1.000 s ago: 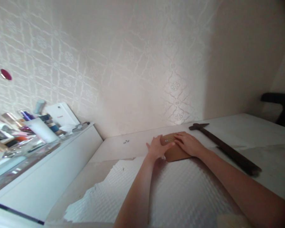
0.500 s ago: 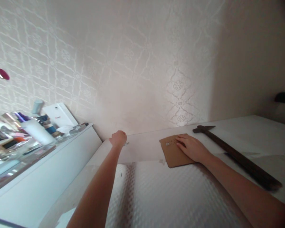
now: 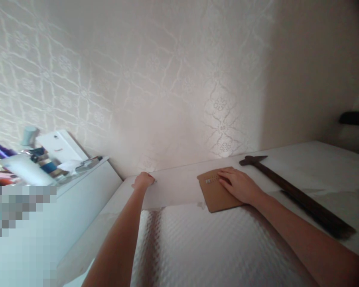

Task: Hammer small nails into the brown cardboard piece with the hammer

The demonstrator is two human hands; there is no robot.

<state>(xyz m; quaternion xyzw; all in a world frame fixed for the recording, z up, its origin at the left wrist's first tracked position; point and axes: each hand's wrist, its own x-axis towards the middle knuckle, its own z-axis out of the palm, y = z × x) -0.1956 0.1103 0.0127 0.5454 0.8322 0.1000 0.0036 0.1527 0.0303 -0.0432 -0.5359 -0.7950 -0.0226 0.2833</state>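
Note:
A flat brown board [image 3: 217, 195] with small pale studs near its far edge lies on the white table [image 3: 314, 167]. My right hand [image 3: 237, 184] rests flat on the board, fingers stretched out. My left hand [image 3: 143, 180] is reaching far to the left near the wall, fingers curled down onto the table where tiny dark items lay. What its fingers hold, if anything, is hidden. A textured white sheet [image 3: 215, 247] covers the table under my arms.
A long dark wooden-handled hammer [image 3: 293, 192] lies on the table to the right of the board. A lower white shelf [image 3: 77, 187] at the left carries several bottles and boxes. A patterned wall stands behind. A dark chair part [image 3: 357, 119] shows at far right.
My left hand left the brown board and reached left toward the wall, then lowered onto the table. My right hand stayed on the board.

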